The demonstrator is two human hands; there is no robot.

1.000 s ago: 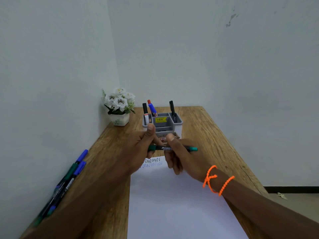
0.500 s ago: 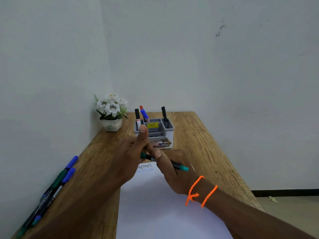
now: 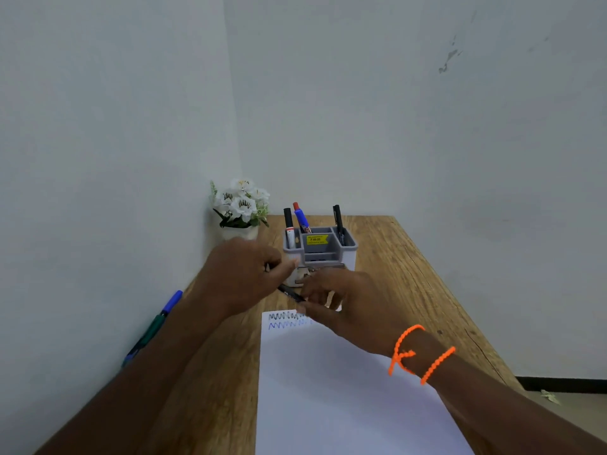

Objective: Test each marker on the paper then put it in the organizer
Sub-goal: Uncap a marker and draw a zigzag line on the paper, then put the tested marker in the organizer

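My right hand pinches a dark-barrelled green marker just above the top edge of the white paper. My left hand has its fingers curled round the marker's left end, hiding the cap; I cannot tell whether the cap is on or off. Black and blue zigzag test lines sit at the paper's top left corner. Right behind my hands stands the grey organizer, with a black marker, a blue and red marker and a black pen upright in it.
Several blue and green markers lie along the wooden table's left edge by the wall. A white pot of flowers stands in the back left corner. The table's right edge drops to the floor.
The marker has tilted from level to sloping down to the right. Both hands moved forward toward the organizer. My left thumb, raised before, now lies low; the green ends are hidden.
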